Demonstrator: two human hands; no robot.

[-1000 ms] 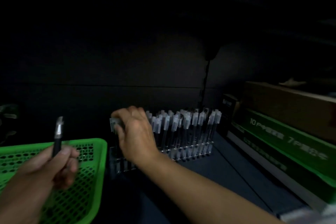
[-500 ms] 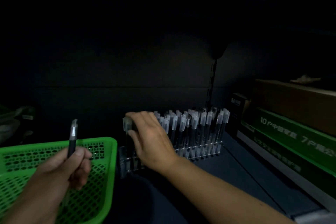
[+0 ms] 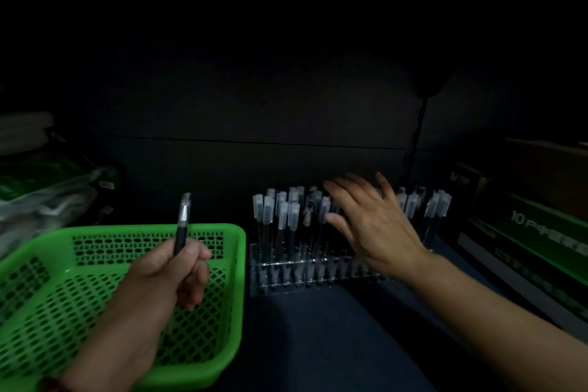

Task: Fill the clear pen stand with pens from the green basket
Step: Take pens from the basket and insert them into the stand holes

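Note:
The green basket (image 3: pixel 222 264) sits at the lower left; its perforated floor shows no pens where visible. Over it my left hand (image 3: pixel 165 280) grips a black pen (image 3: pixel 182 226) upright, its clear cap on top. To the right stands the clear pen stand (image 3: pixel 276 267), holding several capped pens (image 3: pixel 280 216) upright in rows. My right hand (image 3: pixel 372 223) hovers open over the stand's middle, fingers spread above the caps, hiding the pens behind it.
Green and brown printed boxes (image 3: pixel 534 232) are stacked along the right side. Plastic-wrapped packs (image 3: pixel 47 194) lie at the far left behind the basket. A dark wall runs close behind the stand, with a thin black pole (image 3: pixel 416 137) rising near it. The scene is very dim.
My right hand let go of the pen at the stand's left end, opened and moved right over the middle. The left hand still holds its pen upright.

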